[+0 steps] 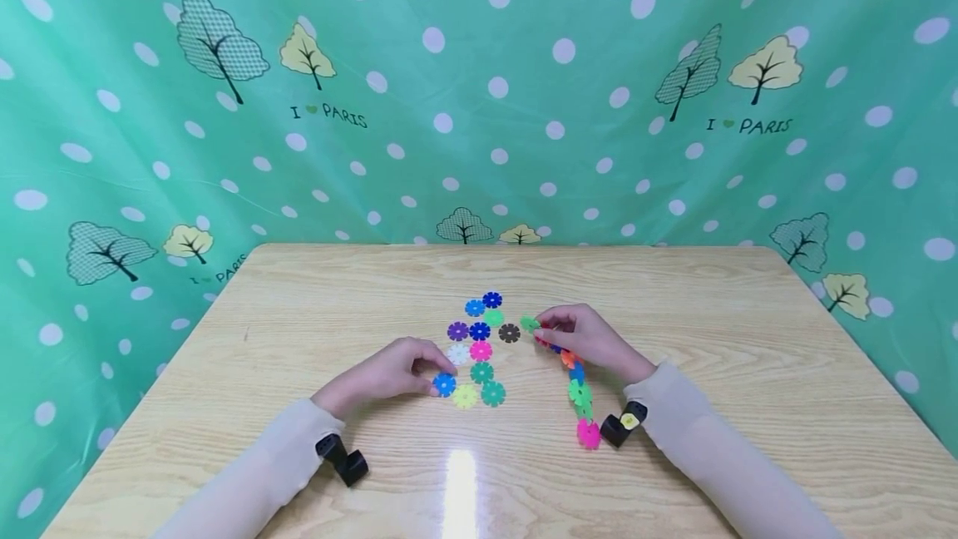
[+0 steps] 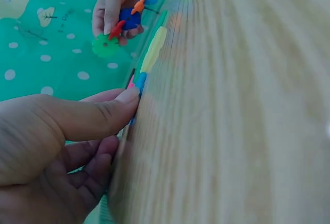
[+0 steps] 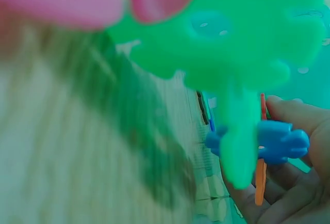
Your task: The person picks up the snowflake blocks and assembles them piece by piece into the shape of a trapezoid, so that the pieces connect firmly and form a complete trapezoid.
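1. Nearest to us, a glare patch is sitting on the wooden table (image 1: 711, 331), and two sleeves are reaching in from the bottom corners, each wearing a small black wrist camera.
2. We are seeing a chain of joined plastic flower discs (image 1: 580, 393) running along the table from a pink disc (image 1: 588, 433) near the right wrist, up through green and orange ones, to the right hand.
3. The right hand (image 1: 591, 339) is gripping the far end of that chain, fingers curled round it; a green disc (image 1: 529, 323) is sticking out past its fingertips, and in the right wrist view a blue piece (image 3: 281, 141) is sitting pinched against the palm.
4. The left hand (image 1: 392, 373) is resting on the table with fingers bent, its thumb (image 2: 98, 113) and fingertips pressing on the edge of a blue disc (image 1: 444, 384); we cannot tell whether it is really pinching it or only touching.
5. That blue disc is lying flat at the near left corner of a loose cluster, just beside a yellow disc (image 1: 465, 396) and two teal ones.
6. Farther on, pink, white, purple, blue, brown and green discs are lying flat between the two hands, ending with a dark blue disc (image 1: 491, 299).
7. Beyond the table, a green spotted cloth (image 1: 479, 106) printed with trees is hanging as a backdrop.
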{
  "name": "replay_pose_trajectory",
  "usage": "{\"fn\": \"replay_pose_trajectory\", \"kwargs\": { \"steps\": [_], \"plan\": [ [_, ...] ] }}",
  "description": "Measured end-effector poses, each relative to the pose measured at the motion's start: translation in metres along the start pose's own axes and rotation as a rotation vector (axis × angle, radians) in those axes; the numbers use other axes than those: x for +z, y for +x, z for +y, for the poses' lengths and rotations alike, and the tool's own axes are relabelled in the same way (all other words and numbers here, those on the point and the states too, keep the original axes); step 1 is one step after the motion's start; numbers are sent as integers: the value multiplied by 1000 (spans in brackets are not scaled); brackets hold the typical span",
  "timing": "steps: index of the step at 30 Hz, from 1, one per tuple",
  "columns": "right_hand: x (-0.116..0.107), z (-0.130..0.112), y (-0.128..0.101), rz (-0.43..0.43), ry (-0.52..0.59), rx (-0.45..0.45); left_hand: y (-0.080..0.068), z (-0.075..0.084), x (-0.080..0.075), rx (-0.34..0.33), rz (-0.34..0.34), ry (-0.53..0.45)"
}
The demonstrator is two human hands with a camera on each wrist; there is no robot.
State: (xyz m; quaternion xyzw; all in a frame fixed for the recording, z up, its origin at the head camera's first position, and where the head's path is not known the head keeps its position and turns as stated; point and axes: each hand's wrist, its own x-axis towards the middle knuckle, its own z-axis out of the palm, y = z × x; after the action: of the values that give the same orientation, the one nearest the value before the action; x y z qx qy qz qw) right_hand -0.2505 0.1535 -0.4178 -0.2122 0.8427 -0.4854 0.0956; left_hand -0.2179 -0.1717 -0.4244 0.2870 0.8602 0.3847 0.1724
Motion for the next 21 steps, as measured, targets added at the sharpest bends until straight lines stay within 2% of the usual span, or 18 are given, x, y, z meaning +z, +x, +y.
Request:
{"fn": "replay_pose_trajectory", "kwargs": {
  "steps": [5, 11, 21],
  "plan": [
    [0, -2, 0, 35, -9, 13, 0, 3, -4, 20, -44, 56],
    [1, -8, -3, 95, -32, 53, -1, 0, -5, 30, -69, 59],
    [1, -6, 1, 118, 18, 91, 1, -2, -8, 54, -16, -22]
  ]
}}
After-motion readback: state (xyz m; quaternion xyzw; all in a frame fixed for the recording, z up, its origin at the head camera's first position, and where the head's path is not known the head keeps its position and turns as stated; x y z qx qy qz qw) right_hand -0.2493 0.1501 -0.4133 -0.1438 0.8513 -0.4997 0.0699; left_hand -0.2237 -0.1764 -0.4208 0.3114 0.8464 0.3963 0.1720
